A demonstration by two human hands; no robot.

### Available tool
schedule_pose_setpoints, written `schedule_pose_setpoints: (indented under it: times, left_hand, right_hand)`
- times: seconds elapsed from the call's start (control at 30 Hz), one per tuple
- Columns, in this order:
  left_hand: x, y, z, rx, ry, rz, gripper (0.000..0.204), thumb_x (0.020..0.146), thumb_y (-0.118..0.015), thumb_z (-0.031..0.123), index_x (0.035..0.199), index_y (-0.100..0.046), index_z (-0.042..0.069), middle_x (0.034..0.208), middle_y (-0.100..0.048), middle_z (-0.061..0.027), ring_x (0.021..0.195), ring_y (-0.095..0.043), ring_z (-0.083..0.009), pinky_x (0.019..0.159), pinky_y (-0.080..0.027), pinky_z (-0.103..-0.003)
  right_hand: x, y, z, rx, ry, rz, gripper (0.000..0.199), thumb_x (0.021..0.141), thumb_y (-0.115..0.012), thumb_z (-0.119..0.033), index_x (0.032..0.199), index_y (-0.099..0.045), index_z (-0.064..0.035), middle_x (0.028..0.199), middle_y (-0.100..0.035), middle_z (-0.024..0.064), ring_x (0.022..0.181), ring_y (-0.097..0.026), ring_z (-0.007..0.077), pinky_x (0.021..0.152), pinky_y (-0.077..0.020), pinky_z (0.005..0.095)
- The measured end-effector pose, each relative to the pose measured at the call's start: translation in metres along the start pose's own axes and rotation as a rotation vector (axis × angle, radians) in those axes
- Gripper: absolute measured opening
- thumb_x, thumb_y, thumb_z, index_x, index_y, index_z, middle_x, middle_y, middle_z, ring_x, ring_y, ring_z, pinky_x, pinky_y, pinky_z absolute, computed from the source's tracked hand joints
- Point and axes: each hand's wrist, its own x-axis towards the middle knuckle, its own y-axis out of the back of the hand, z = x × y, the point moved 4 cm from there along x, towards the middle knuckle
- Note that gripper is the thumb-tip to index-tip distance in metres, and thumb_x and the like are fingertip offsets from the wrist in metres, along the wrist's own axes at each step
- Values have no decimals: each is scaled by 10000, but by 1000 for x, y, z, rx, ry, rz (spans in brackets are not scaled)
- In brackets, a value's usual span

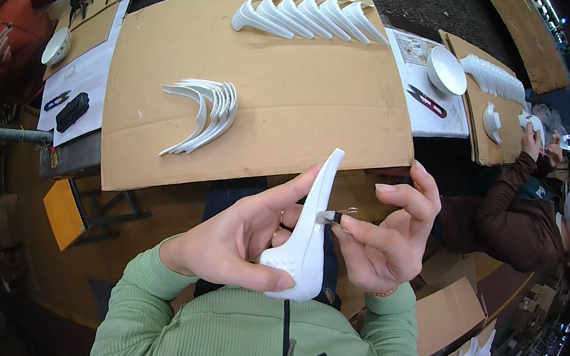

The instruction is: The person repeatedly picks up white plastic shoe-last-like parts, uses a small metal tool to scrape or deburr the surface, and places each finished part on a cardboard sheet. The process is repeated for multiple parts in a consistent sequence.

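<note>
The left hand point(231, 232) held a white part point(304, 242) up in front of the green top point(229, 329), just past the near edge of the cardboard point(309, 102). The narrow end pointed up, and the wide end with little bumps was at the bottom, under the thumb. The right hand point(392, 239) pinched a small tool point(334, 217) between its thumb and a finger. The tool was right at the part's side, but I could not tell if they touched.

On the cardboard, a row of white parts point(309, 19) leaned along the far edge. A bunch of curved white parts point(215, 117) lay nearer, on the left. To the right of the cardboard were a white bowl point(448, 73) and red snips point(430, 104), close together.
</note>
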Motion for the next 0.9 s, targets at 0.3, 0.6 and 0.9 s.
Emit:
schedule_pose_setpoints:
  times: [0.3,0.6,0.9]
  left_hand:
    - [-2,-4,-3,-23,19,-66,1054,724,-598,-94,1505,81,104,1135,-540,-94,950,-564,-105,797,-468,-229]
    - [-3,-5,-6,4,53,-91,1062,722,-589,-95,1502,100,115,1118,-541,-96,940,-571,-104,792,-469,-224]
    - [-4,-2,-10,20,94,-79,1042,723,-599,-94,1504,67,86,1127,-544,-115,954,-582,-122,790,-481,-239]
  right_hand:
    - [0,0,1,-125,50,78,301,579,-820,-47,831,-714,-173,1095,-554,75,1201,-380,336,975,-357,439]
    - [3,-1,0,-222,62,154,325,577,-802,-30,852,-708,-175,1084,-541,82,1194,-394,343,971,-361,441]
    - [6,-3,22,100,-270,184,129,693,-753,10,784,-674,-35,1122,-546,145,1136,-490,330,975,-367,460]
